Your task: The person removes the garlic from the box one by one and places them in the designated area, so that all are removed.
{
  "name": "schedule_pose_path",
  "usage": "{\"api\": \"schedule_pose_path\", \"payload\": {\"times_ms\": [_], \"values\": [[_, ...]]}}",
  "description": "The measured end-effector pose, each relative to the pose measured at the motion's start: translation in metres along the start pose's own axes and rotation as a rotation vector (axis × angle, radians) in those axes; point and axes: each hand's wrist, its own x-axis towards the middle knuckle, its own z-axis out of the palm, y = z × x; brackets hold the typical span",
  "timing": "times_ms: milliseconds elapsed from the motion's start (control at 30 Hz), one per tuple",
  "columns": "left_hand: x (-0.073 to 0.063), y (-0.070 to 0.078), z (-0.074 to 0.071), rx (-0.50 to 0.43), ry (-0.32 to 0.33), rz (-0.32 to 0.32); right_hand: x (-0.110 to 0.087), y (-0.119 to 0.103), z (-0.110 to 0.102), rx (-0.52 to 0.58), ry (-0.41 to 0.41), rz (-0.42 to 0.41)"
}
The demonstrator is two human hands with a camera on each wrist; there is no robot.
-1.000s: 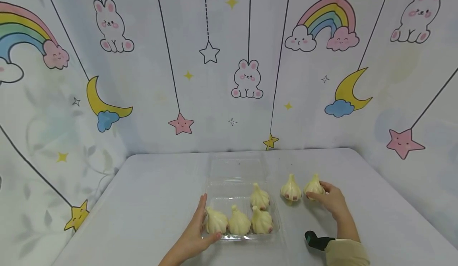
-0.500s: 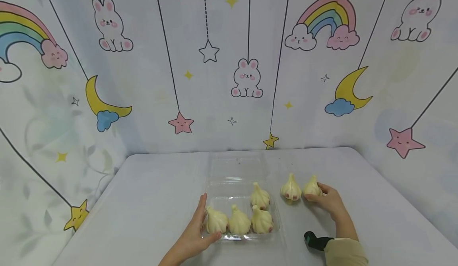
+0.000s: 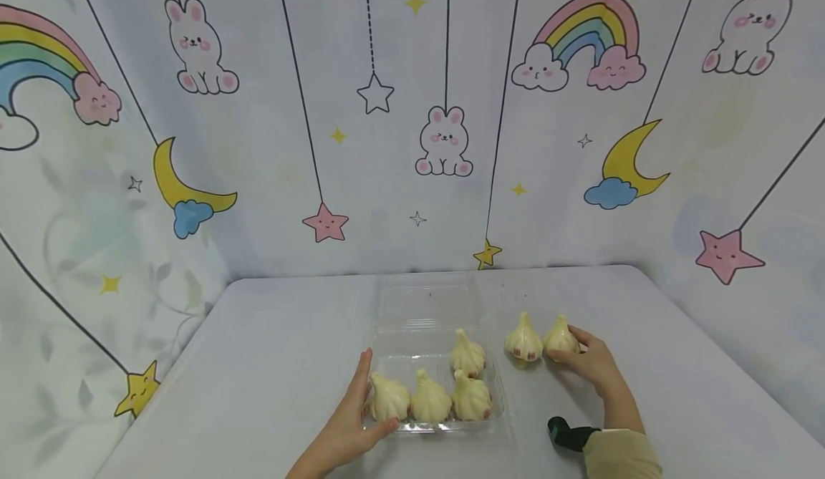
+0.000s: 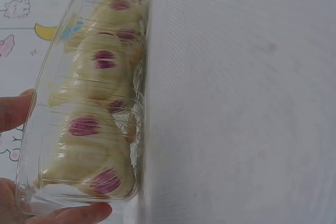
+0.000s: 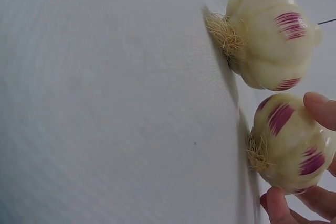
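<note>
My left hand (image 3: 348, 422) grips the left front corner of a clear plastic box (image 3: 451, 427), with the thumb on the front rim. Inside the box, garlic bulbs (image 3: 430, 399) fill the front row, and another garlic bulb (image 3: 467, 356) sits behind at the right. Right of the box, my right hand (image 3: 596, 364) holds a garlic bulb (image 5: 294, 140) between thumb and fingers, root end down at the table. Close by on its left stands one more garlic bulb (image 3: 524, 339). Purple streaks and stringy roots show on both in the right wrist view.
The box's clear lid (image 3: 428, 303) lies folded back behind it. A white cloth covers the table (image 3: 271, 364). Behind the table hangs a backdrop (image 3: 258, 142) printed with rabbits and stars. A black strap end (image 3: 570, 434) sticks out by the right sleeve (image 3: 621, 454).
My right hand has shifted slightly left with its garlic bulb, bringing it closer to the neighbouring bulb. My left hand and the box stay where they were.
</note>
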Motion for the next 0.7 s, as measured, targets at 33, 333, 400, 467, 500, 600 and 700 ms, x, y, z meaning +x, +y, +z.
{"api": "schedule_pose_path", "payload": {"times_ms": [33,333,400,467,500,600,700], "values": [[0.0,0.0,0.0,0.0,0.001,0.002,-0.001,0.0,0.0,-0.005,0.0,0.002],[0.001,0.003,-0.001,0.003,0.008,0.0,-0.009,-0.013,-0.01,-0.098,0.04,0.012],[0.001,0.005,-0.001,0.002,0.013,0.002,-0.011,-0.018,-0.013,-0.114,0.045,0.023],[0.001,0.005,-0.001,0.002,0.015,0.001,-0.013,-0.021,-0.015,-0.121,0.048,0.033],[0.0,0.005,-0.001,0.004,0.015,0.001,-0.014,-0.024,-0.016,-0.131,0.052,0.035],[0.0,0.005,-0.001,0.007,0.013,-0.002,-0.017,-0.029,-0.018,-0.146,0.068,0.034],[0.0,0.005,-0.001,0.008,0.008,-0.008,-0.02,-0.035,-0.019,-0.157,0.09,0.016]]}}
